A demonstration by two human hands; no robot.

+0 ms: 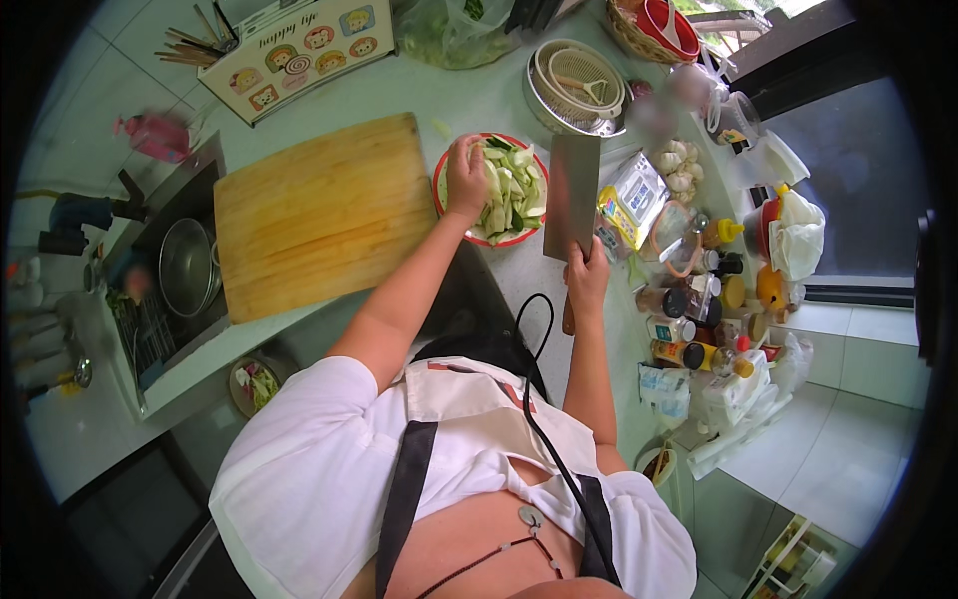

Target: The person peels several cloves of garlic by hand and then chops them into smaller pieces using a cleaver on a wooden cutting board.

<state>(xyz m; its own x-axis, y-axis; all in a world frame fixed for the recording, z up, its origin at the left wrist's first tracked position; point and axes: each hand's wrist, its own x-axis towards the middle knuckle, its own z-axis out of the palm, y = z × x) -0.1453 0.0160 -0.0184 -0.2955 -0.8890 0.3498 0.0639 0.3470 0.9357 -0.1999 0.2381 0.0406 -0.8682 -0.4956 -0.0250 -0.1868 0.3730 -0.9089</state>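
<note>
My left hand (467, 182) lies over the left side of a red-rimmed plate (545, 190), fingers stretched toward its far edge and touching the heap of pale green sliced vegetable (514, 185). What the fingertips press on is partly hidden. Just right of the plate, my right hand (588, 275) is closed around the handle of a cleaver (573, 195), its broad blade pointing away from me. A wooden cutting board (324, 210) lies bare to the left of the plate.
Beyond the plate stand nested strainers and bowls (577, 85) and a plastic bag of greens (457, 35). Garlic (679, 165), a wipes pack (634, 195) and several seasoning jars (671, 329) crowd the right. At left is a sink with a metal bowl (188, 265).
</note>
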